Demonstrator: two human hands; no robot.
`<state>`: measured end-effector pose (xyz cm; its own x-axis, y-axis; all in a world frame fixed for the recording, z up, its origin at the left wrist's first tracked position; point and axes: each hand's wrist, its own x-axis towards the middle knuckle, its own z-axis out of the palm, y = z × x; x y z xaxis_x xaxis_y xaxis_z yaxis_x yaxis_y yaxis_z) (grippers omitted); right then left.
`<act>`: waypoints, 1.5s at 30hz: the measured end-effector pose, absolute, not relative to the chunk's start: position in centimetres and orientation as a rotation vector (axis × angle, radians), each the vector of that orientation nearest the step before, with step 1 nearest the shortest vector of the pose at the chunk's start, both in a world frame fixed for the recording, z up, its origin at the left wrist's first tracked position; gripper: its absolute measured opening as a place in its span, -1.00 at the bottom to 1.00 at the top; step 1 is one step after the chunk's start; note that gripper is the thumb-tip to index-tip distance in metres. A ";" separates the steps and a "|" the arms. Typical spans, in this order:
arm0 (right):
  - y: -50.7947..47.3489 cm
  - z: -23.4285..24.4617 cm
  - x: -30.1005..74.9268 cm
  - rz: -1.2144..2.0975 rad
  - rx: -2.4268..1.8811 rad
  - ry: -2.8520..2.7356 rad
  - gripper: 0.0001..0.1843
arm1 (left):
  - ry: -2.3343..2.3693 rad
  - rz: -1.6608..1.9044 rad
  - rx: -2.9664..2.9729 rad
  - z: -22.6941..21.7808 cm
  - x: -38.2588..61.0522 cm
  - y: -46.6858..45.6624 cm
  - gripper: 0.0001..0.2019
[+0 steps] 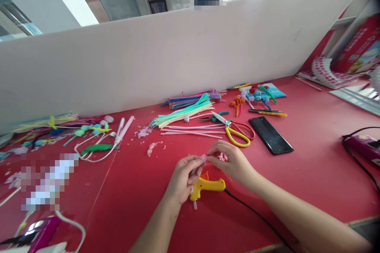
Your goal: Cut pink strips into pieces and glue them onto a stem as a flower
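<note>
My left hand (184, 177) is closed on a small pale pink piece (203, 158), fuzzy-looking like pipe cleaner, held up between thumb and fingers. My right hand (233, 161) meets it from the right, its thumb and forefinger pinched at the piece's end. Fingers partly cover the piece, so its shape is unclear. Behind the right fingers lies a curled pink bit (222, 157) on the table. A yellow glue gun (210, 184) with an orange trigger and a glue stick in it rests just below both hands, its black cord running right.
Scissors (237, 130) with red and yellow handles, pliers (219, 116), pink pipe cleaners (192, 131) and a green-and-cream bundle (185, 112) lie beyond my hands. A black phone (270, 135) is at right. A pink hair-iron-like tool (124, 129) lies left. A white partition (178, 63) closes the back.
</note>
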<state>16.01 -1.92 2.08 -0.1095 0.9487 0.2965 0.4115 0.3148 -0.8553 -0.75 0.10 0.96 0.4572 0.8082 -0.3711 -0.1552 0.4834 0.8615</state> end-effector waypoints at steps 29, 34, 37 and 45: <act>-2.1 2.1 15.7 0.659 -1.243 -1.769 -0.93 | 0.904 0.661 0.924 1.2 -0.8 0.0 -0.80; -2.9 3.1 15.5 0.632 -1.175 -1.800 -0.92 | 0.877 0.638 0.961 2.6 -1.1 -0.2 -0.83; -3.3 3.5 15.5 0.594 -1.151 -1.821 -0.91 | 0.868 0.618 0.945 2.7 -1.2 -0.3 -0.82; -3.0 3.2 15.8 0.559 -1.135 -1.868 -0.91 | 0.833 0.616 0.857 1.9 -0.9 -0.3 -0.84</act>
<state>15.78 -2.97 3.22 -0.2196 0.8719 0.4378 0.4883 0.4867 -0.7243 -0.90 -0.31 1.91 0.5392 0.7530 -0.3772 -0.1399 0.5217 0.8416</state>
